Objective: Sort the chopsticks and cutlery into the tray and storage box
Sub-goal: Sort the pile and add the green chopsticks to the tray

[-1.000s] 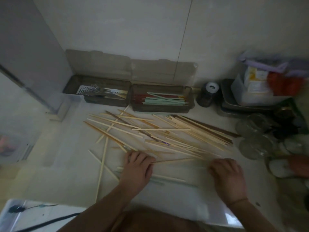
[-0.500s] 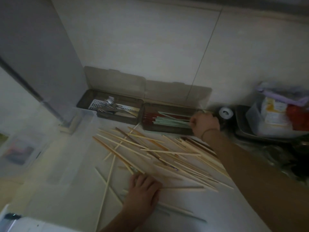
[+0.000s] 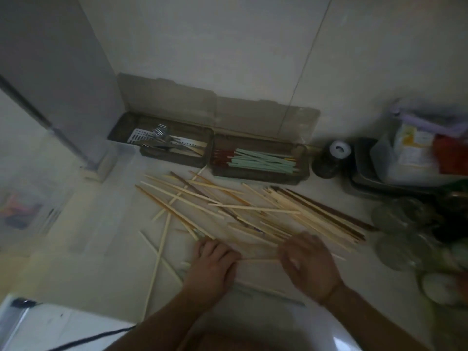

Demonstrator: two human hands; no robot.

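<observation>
Left hand (image 3: 214,264) pressed flat, fingers straight, on scattered pale wooden chopsticks (image 3: 255,211) on white table (image 3: 101,249). Right hand (image 3: 309,264) curled, pinched one stick's end. Two brown lidded storage boxes (image 3: 260,160) sat at wall: cutlery left, green chopsticks right.

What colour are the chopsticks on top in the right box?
Pale mint green chopsticks, over dark red ones; head view.
</observation>
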